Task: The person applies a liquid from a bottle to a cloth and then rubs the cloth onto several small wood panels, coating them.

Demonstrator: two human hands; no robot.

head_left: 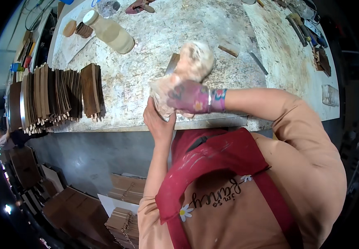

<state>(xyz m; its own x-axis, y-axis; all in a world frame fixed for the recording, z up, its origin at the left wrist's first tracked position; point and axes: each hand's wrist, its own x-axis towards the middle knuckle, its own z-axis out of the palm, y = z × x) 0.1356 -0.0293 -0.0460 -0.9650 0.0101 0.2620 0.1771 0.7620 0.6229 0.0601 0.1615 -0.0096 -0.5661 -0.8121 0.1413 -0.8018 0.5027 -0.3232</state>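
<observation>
brown strip [172,62] part-hidden by cloth [191,68]

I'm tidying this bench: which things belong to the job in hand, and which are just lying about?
In the job:
pale cloth, under the right hand
brown piece, partly covered
probably the brown slats

Apparently lying about:
small brown block
dark narrow strip
clear box

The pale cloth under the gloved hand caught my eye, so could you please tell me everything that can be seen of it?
The pale cloth is cream with pinkish tones and darker smudges, soft-looking, crumpled and slightly blurred. It lies bunched over the worktable near its front edge, its rounded far end beside a brown strip. The gloved right hand covers its middle; the bare left hand is at its near-left edge. What lies beneath is mostly hidden.
</observation>
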